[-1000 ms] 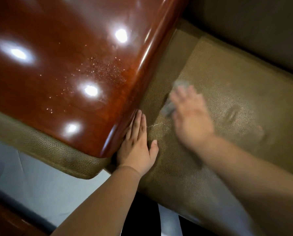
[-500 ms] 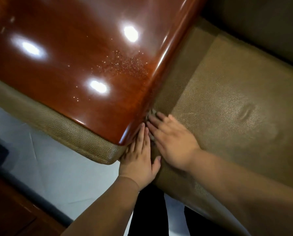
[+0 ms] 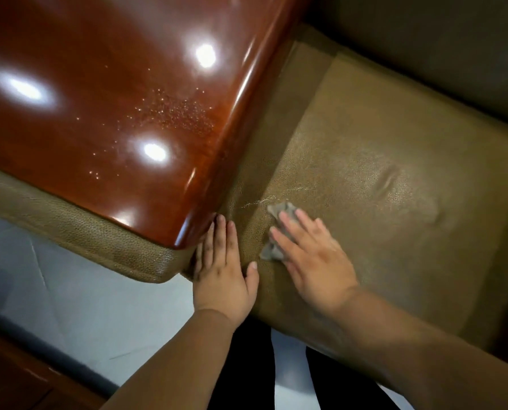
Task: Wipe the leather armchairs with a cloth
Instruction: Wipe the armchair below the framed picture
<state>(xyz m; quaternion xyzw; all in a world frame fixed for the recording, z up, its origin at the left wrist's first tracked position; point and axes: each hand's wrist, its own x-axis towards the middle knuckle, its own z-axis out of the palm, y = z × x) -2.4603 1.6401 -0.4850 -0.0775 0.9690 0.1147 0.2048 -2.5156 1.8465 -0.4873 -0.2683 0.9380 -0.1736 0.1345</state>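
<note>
1. The armchair's seat cushion [image 3: 379, 179] is the big surface under your palms; most of it stretches beyond your right fingertips and off to their right, so I judge the bulk of the wiping is still ahead.
2. The glossy wooden armrest [image 3: 104, 108] rises just past your left fingertips. It carries a scatter of fine specks; plan a pass there too.
3. Your right hand [image 3: 311, 258] lies flat, fingers straight and slightly spread, pressing rather than gripping. Keep that even pressure so the whole pad drags, not one corner.
4. Your left hand [image 3: 223, 270] rests open, fingers together, in the channel between armrest and cushion, holding nothing. Let it brace you.
5. The cloth [image 3: 279, 229] is bunched under your right fingers, peeking out at their tips and on the thumb side. Spreading it wider would likely cover more.
6. A pale streak [image 3: 270, 198] lies just beyond the cloth's far edge; push forward over it.
</note>
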